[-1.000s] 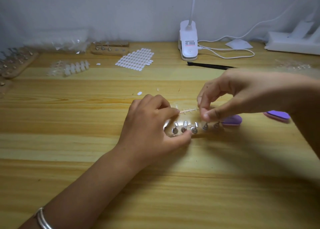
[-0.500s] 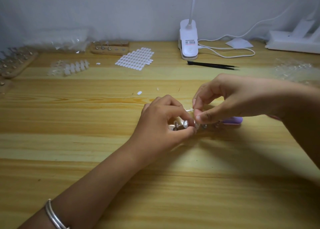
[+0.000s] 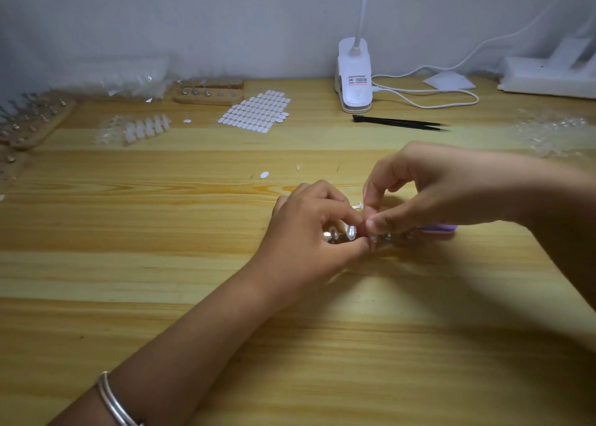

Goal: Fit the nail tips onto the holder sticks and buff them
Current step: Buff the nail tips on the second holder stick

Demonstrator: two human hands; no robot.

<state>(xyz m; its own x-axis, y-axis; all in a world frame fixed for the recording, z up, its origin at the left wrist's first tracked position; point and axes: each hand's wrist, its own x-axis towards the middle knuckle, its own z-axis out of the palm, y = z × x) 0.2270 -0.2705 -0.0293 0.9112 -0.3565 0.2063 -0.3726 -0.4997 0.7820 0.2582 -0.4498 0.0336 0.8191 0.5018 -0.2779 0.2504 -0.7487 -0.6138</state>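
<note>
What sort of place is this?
Probably a press-on nail craft workstation, perhaps at home: a white sheet of oval adhesive tabs, a wooden block holding metal-tipped sticks and a white clip-on lamp sit on the pale wooden desk.

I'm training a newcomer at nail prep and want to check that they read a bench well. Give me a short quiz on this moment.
1. True or false: the black tweezers lie untouched on the table, beyond both hands.
2. Which lies closest to the right hand, which pinches a clear nail tip? A the purple buffer; B the lamp base; C the sticker sheet.
3. What does the left hand pinch between thumb and forefinger?
Key: 1 true; 2 A; 3 a holder stick.
</note>
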